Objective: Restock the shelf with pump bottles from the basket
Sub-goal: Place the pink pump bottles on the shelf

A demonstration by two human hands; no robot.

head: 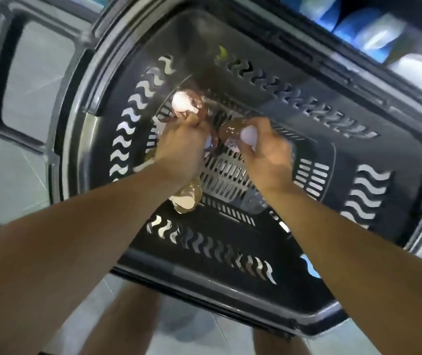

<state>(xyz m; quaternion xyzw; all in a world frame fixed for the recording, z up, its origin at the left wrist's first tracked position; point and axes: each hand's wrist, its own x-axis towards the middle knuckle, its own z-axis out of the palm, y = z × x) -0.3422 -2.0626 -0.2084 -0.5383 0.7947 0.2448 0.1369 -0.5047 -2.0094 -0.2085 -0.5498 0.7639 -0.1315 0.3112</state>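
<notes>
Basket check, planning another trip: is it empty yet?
Not empty: bottles remain in the basket, one in each hand, another under the left forearm.

Bottles (188,105) in basket (333,155); shelf (374,34) behind basket.

My single head-worn camera looked steeply down from above into the dark basket (256,254) on the tiled floor (4,160), near enough that both forearms filled the lower frame.
</notes>
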